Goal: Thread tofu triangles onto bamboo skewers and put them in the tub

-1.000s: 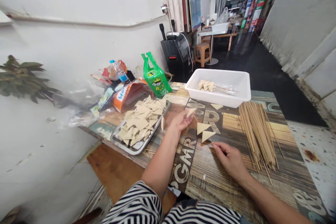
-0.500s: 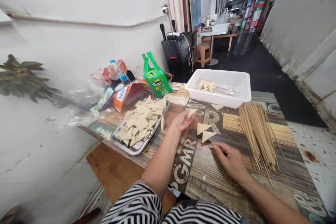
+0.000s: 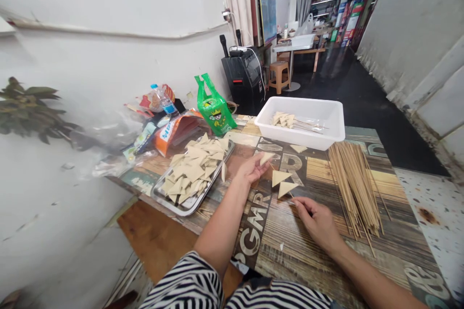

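Between the fingers of my left hand (image 3: 251,170) is a pale triangular slice (image 3: 266,158) that looks like tofu. My right hand (image 3: 316,219) pinches the lower end of a thin bamboo skewer (image 3: 291,194). Two similar slices are threaded on it, an upper one (image 3: 280,177) and a lower one (image 3: 287,189). The skewer's far end meets the slice in my left hand; whether it has pierced it I cannot tell. Left of my left hand, a heap of pale slices (image 3: 197,166) lies in a metal tray (image 3: 184,211), with one slice leaning at the tray's right edge.
A white plastic tub (image 3: 299,136) holding several filled skewers stands at the table's far side, a loose slice (image 3: 298,148) before it. Bare skewers (image 3: 354,186) lie right of my right hand. A green bag (image 3: 216,113), a bottle (image 3: 166,104) and packets (image 3: 174,133) stand behind the tray.
Both hands keep almost the same places. The slice in my left hand has tilted slightly, and the whole view has shifted a little.
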### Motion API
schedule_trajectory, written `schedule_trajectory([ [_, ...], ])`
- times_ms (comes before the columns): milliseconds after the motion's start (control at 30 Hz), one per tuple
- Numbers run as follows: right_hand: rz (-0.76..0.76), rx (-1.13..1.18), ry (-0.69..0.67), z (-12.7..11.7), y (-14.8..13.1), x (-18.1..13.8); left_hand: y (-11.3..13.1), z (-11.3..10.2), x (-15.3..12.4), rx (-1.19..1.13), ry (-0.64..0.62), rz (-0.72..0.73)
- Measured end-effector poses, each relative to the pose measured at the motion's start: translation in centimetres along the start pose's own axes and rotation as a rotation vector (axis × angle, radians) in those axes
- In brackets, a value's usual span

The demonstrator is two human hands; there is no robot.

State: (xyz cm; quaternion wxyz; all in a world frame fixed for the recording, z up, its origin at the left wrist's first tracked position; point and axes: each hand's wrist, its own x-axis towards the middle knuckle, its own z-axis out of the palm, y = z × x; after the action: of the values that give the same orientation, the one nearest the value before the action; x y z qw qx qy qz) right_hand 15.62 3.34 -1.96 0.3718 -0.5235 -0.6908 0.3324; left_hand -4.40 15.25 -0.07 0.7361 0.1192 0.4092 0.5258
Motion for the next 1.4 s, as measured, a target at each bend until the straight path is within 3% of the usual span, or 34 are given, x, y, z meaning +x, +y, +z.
schedule_trajectory([
  [967, -0.012, 0.004, 0.041, 0.3, 0.2, 0.1, -0.9, 1.1, -0.8, 0.03, 0.045, -0.05],
  [1400, -0.013, 0.017, 0.074, 0.5, 0.0, 0.3, -2.0, 0.5, -0.3, 0.128, -0.051, -0.03],
])
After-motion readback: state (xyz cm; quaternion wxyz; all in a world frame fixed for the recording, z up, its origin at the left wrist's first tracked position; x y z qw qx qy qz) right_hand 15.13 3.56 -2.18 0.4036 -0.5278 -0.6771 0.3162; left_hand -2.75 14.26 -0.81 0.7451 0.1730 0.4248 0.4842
